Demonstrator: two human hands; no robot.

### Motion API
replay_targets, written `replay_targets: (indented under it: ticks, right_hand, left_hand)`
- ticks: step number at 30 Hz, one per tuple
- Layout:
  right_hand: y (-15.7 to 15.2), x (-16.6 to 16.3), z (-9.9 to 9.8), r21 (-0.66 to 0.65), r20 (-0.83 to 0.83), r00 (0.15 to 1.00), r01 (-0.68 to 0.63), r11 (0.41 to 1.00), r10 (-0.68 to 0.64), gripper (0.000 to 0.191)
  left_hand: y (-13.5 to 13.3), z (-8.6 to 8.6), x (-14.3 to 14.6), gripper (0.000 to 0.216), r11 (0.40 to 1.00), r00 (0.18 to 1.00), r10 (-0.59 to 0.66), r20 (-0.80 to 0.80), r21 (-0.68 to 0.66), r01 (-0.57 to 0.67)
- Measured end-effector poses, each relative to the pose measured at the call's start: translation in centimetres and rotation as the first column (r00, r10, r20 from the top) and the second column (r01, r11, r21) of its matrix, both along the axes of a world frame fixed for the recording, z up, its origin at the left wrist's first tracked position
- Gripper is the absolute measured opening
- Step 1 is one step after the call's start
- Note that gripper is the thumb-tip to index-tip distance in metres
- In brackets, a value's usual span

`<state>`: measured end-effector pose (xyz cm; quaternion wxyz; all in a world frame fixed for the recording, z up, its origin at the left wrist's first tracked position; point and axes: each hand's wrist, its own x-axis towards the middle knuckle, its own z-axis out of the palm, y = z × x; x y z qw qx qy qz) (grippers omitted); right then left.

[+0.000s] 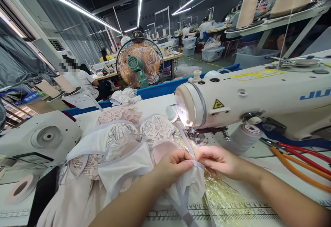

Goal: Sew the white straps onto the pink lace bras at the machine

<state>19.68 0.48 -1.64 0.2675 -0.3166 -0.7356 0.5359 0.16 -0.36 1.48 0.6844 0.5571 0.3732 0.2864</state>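
Both hands pinch the edge of a white bra [192, 182] in front of the sewing machine. My left hand [174, 163] is closed on its fabric, thumb on top. Close beside it, my right hand [216, 161] is closed too, fingertips on the same edge near a pale lilac strap [184, 137]. The strap runs up toward the needle area of the sewing machine [248, 92], whose lamp is lit. Further white lace bras [157, 129] lie heaped to the left, touching the piece in my hands. The fingertips hide the exact spot they grip.
Orange-handled and red-handled scissors [297, 165] lie at the right, near a thread cone [244, 139]. A measuring tape strip [232, 209] crosses the table front. Another machine head [41, 134] and a tape roll [22, 189] are left. A large fan [139, 63] stands behind; a person [85, 80] sits beyond.
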Motion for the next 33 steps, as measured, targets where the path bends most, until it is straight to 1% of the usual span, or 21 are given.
replay_targets:
  ticks: [12, 21, 33]
  right_hand:
    - [-0.12, 0.06, 0.09, -0.043, -0.050, 0.999, -0.019, 0.999, 0.017, 0.022]
    - [-0.19, -0.14, 0.36, -0.011, -0.056, 0.998, -0.024, 1.000, 0.023, 0.026]
    - [-0.31, -0.06, 0.88, -0.013, -0.026, 1.000, -0.016, 1.000, 0.016, 0.030]
  left_hand:
    - [0.05, -0.17, -0.17, 0.024, 1.000, 1.000, -0.006, 0.019, 0.003, 0.005]
    - [0.03, -0.18, -0.03, 0.027, 1.000, 1.000, -0.001, 0.017, 0.002, 0.001]
    - [0.02, -0.07, 0.01, 0.030, 0.999, 0.999, 0.007, 0.043, -0.039, -0.006]
